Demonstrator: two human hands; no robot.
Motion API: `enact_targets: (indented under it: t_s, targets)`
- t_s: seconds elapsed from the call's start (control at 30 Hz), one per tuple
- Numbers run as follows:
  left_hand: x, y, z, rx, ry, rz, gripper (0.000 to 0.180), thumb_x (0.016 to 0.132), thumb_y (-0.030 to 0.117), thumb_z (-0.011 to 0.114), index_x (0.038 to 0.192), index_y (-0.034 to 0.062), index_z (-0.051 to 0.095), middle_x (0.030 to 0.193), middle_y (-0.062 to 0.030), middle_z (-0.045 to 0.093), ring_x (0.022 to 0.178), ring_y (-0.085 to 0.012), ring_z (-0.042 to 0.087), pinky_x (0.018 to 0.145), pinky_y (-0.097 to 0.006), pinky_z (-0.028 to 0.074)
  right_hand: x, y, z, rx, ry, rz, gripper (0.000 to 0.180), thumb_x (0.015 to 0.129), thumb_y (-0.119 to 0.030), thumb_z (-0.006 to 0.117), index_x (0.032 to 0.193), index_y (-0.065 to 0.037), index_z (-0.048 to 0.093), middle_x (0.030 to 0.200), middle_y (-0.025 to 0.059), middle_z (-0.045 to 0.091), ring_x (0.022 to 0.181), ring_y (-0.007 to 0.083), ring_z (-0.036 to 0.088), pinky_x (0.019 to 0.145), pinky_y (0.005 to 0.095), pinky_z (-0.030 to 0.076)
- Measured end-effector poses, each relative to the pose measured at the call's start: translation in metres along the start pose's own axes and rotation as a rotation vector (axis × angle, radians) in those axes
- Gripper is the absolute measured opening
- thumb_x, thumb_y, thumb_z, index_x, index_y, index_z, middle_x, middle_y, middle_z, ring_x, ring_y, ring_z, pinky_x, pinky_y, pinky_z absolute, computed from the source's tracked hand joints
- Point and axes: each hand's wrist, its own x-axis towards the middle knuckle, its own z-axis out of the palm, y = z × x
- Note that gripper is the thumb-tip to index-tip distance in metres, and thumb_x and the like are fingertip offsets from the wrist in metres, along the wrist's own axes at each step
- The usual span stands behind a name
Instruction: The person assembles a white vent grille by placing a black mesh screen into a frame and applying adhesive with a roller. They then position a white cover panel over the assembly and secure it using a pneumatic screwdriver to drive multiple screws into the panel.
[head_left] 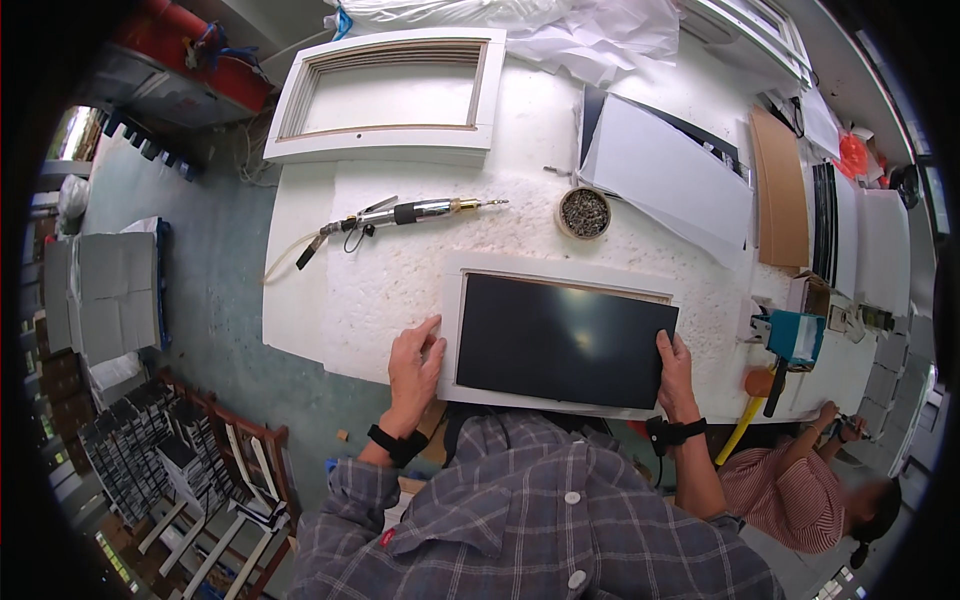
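Observation:
A glossy black panel (560,340) lies over a white rectangular frame (452,310) at the table's near edge. It sits slightly askew, and a strip of the frame's inner edge shows along the top. My right hand (676,378) grips the panel's right edge, thumb on top and fingers partly hidden. My left hand (413,368) rests against the frame's left side, its index finger and thumb apart. Beyond the frame stands a round tub of small dark screws (584,213). A silver pneumatic screwdriver (420,212) with a hose lies to its left.
Another deep white frame (390,145) lies at the far left of the table (350,290). White sheets (665,165) and a brown board (779,190) lie to the right, near a teal box (796,337). A co-worker in a striped top (785,495) is at the lower right.

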Motion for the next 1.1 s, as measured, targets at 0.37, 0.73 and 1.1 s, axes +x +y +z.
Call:
enact_targets:
  t_s: [0.37,0.73,1.1]
  targets:
    - [0.014,0.001,0.002,-0.144,-0.041,-0.025,0.041,0.091,0.004,0.072,0.132,0.0053,0.071,0.1,-0.0104,0.069,0.094,-0.0249,0.064,0.088,-0.036,0.052,0.007,-0.002,0.0,-0.095,0.016,0.017,0.038,0.109,-0.034,0.062,0.125,0.0,0.063,0.112,0.0046,0.071,0.097,0.0123,0.069,0.087,0.0274,0.058]
    - [0.051,0.018,0.009,-0.073,-0.038,-0.008,0.035,0.092,0.006,0.072,0.127,0.0041,0.073,0.097,-0.0099,0.067,0.091,-0.0225,0.064,0.085,-0.034,0.053,0.022,-0.056,0.003,-1.048,-0.074,-0.003,0.069,0.107,-0.058,0.049,0.081,0.003,0.068,0.063,0.0171,0.064,0.057,0.0323,0.068,0.057,0.0442,0.055]
    - [0.038,0.099,0.043,0.266,-0.191,0.412,0.074,0.087,0.011,0.08,0.153,0.0063,0.048,0.144,-0.0169,0.056,0.133,-0.0354,0.053,0.111,-0.045,0.044,0.023,-0.049,-0.036,-1.303,0.023,-0.347,0.064,0.101,-0.06,0.059,0.076,-0.002,0.069,0.069,0.0188,0.068,0.067,0.0397,0.069,0.062,0.048,0.054]
